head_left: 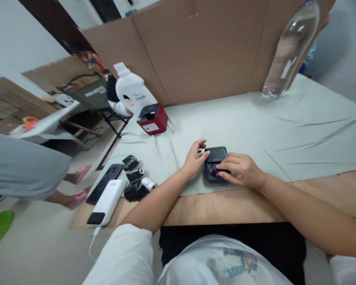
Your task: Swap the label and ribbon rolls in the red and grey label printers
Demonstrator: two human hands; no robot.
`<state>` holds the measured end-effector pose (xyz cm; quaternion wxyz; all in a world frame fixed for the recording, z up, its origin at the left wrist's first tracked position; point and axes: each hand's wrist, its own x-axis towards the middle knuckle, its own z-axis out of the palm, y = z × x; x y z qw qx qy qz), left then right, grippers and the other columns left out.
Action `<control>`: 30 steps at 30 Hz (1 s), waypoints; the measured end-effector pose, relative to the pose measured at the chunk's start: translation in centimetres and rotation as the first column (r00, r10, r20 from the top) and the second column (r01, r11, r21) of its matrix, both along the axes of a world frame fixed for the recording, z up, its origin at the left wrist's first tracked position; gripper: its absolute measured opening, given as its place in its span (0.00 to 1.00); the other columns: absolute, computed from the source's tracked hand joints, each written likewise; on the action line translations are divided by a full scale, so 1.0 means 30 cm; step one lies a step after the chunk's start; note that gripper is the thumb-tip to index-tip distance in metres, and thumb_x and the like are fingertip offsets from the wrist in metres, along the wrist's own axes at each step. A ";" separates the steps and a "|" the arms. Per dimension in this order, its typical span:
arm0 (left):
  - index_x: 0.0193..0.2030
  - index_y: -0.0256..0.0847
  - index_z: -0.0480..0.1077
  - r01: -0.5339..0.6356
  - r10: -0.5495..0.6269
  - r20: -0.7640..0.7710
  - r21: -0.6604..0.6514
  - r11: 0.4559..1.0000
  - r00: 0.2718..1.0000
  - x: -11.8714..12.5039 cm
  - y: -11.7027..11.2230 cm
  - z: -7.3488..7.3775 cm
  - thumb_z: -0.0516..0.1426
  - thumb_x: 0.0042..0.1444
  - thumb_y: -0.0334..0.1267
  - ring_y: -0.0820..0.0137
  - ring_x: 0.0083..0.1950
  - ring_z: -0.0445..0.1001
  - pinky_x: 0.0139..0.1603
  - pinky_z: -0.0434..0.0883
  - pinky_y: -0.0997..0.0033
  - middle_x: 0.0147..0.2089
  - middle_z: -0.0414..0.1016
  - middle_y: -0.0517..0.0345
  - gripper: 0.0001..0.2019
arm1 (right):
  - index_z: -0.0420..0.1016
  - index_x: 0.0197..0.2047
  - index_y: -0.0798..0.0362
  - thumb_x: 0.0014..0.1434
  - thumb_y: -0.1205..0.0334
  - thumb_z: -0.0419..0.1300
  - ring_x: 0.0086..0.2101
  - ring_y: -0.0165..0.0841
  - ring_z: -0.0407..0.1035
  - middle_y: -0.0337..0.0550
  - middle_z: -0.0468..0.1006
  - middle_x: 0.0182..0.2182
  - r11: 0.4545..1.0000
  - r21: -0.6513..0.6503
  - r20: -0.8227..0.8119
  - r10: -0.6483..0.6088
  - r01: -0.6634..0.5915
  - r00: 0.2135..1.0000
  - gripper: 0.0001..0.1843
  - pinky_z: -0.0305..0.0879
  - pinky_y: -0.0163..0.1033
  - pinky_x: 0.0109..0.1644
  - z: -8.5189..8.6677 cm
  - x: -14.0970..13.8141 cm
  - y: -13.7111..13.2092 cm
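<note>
A small dark grey label printer (215,155) with its lid raised lies on the pale green cloth (255,130) near the table's front edge. My left hand (194,158) curls against its left side and steadies it. My right hand (241,170) rests on its right half, with the fingers pressing a dark roll into the open compartment. The roll is mostly hidden by those fingers.
A red and black printer (152,118) and a white detergent bottle (132,92) stand at the back left. Several label rolls (138,183), a phone (105,183) and a white power bank (107,202) lie at the left. A clear water bottle (289,51) leans against the cardboard wall (201,47). Another person's legs in pink slippers (78,186) are on the floor.
</note>
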<state>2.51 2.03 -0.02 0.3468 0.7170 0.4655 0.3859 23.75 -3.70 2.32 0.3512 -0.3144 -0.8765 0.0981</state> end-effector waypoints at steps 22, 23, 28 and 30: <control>0.65 0.46 0.61 0.347 -0.250 0.303 -0.327 0.879 0.920 0.019 -0.046 0.038 0.65 0.47 0.49 0.58 0.57 0.70 0.57 0.69 0.58 0.59 0.69 0.47 0.37 | 0.61 0.56 0.49 0.53 0.46 0.64 0.51 0.42 0.70 0.49 0.72 0.51 0.719 -0.692 -0.340 -0.246 -0.065 0.908 0.32 0.67 0.52 0.56 -0.069 0.016 0.066; 0.64 0.45 0.62 0.348 -0.250 0.309 -0.323 0.880 0.918 0.019 -0.047 0.038 0.66 0.47 0.49 0.59 0.57 0.71 0.56 0.69 0.59 0.58 0.70 0.47 0.37 | 0.61 0.56 0.49 0.53 0.46 0.64 0.51 0.42 0.70 0.49 0.72 0.51 0.727 -0.685 -0.334 -0.245 -0.055 0.910 0.31 0.67 0.52 0.56 -0.068 0.013 0.063; 0.59 0.43 0.63 0.277 -0.142 0.370 -0.342 0.898 0.918 0.033 -0.053 0.038 0.67 0.43 0.48 0.62 0.52 0.73 0.50 0.72 0.63 0.54 0.71 0.48 0.36 | 0.58 0.59 0.49 0.55 0.43 0.62 0.53 0.42 0.69 0.52 0.70 0.54 0.731 -0.682 -0.355 -0.300 -0.026 0.886 0.34 0.67 0.51 0.57 -0.078 -0.003 0.061; 0.57 0.44 0.62 0.195 -0.023 0.412 -0.382 0.903 0.911 0.041 -0.053 0.034 0.66 0.43 0.49 0.65 0.48 0.73 0.42 0.73 0.68 0.54 0.69 0.50 0.34 | 0.53 0.64 0.50 0.57 0.39 0.58 0.50 0.42 0.70 0.56 0.67 0.57 0.729 -0.685 -0.386 -0.346 -0.014 0.855 0.39 0.70 0.52 0.53 -0.086 -0.007 0.061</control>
